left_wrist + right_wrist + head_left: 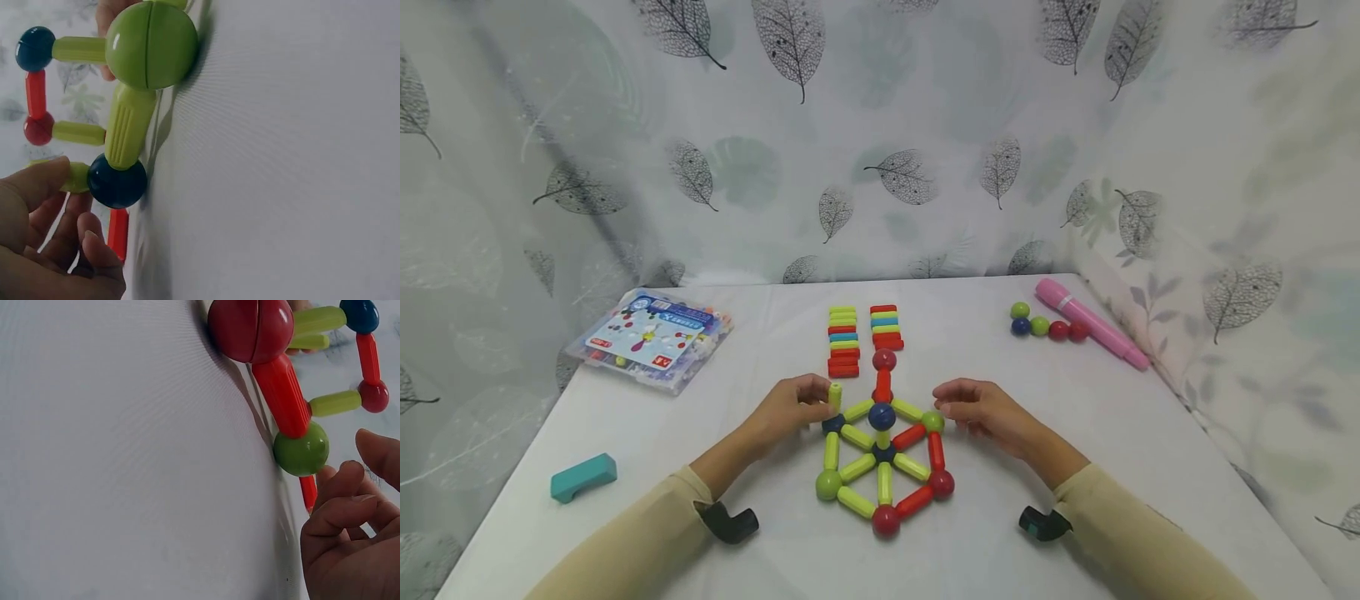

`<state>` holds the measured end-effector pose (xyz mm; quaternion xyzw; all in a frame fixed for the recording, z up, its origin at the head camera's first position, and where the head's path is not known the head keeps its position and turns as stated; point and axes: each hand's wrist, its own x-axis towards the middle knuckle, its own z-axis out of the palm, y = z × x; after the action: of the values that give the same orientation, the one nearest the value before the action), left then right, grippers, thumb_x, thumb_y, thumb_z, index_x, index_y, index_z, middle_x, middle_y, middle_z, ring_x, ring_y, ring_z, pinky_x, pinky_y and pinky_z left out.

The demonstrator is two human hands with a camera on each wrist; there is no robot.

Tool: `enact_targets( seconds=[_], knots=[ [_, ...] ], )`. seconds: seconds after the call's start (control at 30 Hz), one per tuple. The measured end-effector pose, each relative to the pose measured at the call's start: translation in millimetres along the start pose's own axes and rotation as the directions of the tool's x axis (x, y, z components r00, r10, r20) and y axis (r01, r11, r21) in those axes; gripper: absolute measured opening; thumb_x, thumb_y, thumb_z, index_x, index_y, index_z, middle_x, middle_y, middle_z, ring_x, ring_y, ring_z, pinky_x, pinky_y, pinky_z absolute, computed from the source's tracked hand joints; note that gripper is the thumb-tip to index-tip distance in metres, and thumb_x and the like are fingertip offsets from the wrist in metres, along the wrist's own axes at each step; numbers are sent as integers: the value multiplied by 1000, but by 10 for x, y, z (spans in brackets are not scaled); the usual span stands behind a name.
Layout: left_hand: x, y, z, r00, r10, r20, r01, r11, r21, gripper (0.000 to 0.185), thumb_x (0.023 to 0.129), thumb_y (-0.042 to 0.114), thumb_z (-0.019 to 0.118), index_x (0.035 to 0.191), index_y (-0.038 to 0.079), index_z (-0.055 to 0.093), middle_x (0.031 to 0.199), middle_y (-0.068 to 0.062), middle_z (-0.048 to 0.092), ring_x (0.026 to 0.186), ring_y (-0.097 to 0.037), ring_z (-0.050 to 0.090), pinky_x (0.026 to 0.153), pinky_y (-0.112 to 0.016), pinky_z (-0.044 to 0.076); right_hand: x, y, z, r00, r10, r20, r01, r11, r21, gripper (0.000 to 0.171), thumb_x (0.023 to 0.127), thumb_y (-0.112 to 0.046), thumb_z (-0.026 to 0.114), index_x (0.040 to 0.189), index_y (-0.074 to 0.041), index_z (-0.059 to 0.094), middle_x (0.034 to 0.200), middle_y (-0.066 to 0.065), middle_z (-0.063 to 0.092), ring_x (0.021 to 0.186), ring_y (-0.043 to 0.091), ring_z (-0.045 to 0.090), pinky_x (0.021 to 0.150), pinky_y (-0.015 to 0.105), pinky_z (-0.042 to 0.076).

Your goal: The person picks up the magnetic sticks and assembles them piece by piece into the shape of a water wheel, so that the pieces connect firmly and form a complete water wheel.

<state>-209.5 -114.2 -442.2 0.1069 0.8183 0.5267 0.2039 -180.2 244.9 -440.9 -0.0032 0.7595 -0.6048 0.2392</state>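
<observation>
My left hand (792, 407) sits at the upper left corner of the magnetic rod-and-ball wheel (883, 454), centre of the frame on the white desk (1075, 467). Its grip pinches a short yellow-green rod (835, 395) between thumb and fingertips, held upright just over the dark blue corner ball (832, 424); in the left wrist view the rod's end meets that ball (117, 182), so I judge it is held there to stand on the magnet. My right hand (981, 407) waits at the upper right corner, fingers loosely curled round nothing, tips just beside the green corner ball (933, 421), likely to steady the frame; the right wrist view shows a small gap between fingertips (340, 481) and ball (301, 449). The wheel lies flat: a hexagon of yellow-green and red rods joined by balls, spokes meeting at a dark blue hub (883, 453), with a second blue ball raised above it and a red rod running up to a red ball (884, 360). Behind it, two stacks of spare rods (863, 337). Upper right, loose balls (1047, 324) beside a pink pen (1090, 323). Left, the toy's packet (651, 337) and a teal block (583, 477).
</observation>
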Motion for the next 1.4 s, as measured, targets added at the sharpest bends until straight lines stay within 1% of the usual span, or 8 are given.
enact_targets(
  seconds=[0.3,0.47,0.57,0.7,0.8,1.0,1.2,1.4],
  knots=[
    [-41,-39,20,998,59,13,-59,998,1,29,90,23,77,117,15,69,105,-3,70,94,-24,61,78,-34,54,19,10,51,1000,-11,-19,8,985,-171,34,90,-22,75,123,-13,71,121,6,65,96,25,57,69,29,50],
    [-51,-37,11,998,64,17,-64,998,9,28,91,22,76,116,14,68,105,-4,68,95,-23,61,77,-33,54,-13,-9,66,996,-85,-20,70,911,-407,28,91,-25,76,119,-20,73,116,-1,67,93,22,59,73,31,55],
    [-55,-42,8,997,70,14,-70,997,13,29,91,23,76,117,13,67,105,-4,68,95,-23,60,77,-32,54,-61,-31,104,983,-185,3,154,805,-573,30,93,-24,75,122,-20,72,114,-4,69,89,17,59,74,29,55],
    [-59,-51,12,997,78,13,-78,997,14,30,91,24,77,117,11,67,105,-5,68,95,-23,60,78,-33,53,-152,-64,198,951,-306,37,221,595,-773,36,93,-23,75,128,-18,70,115,-3,70,90,14,63,78,29,58],
    [-62,-51,20,996,82,16,-82,996,15,30,91,24,77,117,11,67,104,-5,68,95,-23,60,78,-33,53,-244,-74,270,936,-347,66,229,453,-862,47,93,-32,75,136,-19,65,128,1,67,108,18,65,87,37,60],
    [-82,-17,24,998,67,9,-67,997,24,28,91,24,77,116,15,67,105,-2,69,96,-23,61,79,-34,54,-429,-35,347,931,-307,198,291,296,-910,73,95,-62,59,153,-19,48,161,7,41,147,33,39,114,54,40],
    [-87,-18,-37,994,107,34,-109,992,59,26,92,19,74,117,14,68,107,-1,70,99,-21,62,83,-33,55,-477,-25,372,935,-266,237,305,257,-917,80,96,-68,49,156,-16,43,166,8,32,153,32,29,122,57,23],
    [21,-19,-195,990,141,9,-141,985,101,27,91,7,66,118,13,68,115,-4,71,100,-22,62,83,-32,55,-477,-51,390,934,-253,252,321,285,-903,80,97,-66,51,156,-14,42,166,9,31,153,33,28,122,57,24]
  ],
)
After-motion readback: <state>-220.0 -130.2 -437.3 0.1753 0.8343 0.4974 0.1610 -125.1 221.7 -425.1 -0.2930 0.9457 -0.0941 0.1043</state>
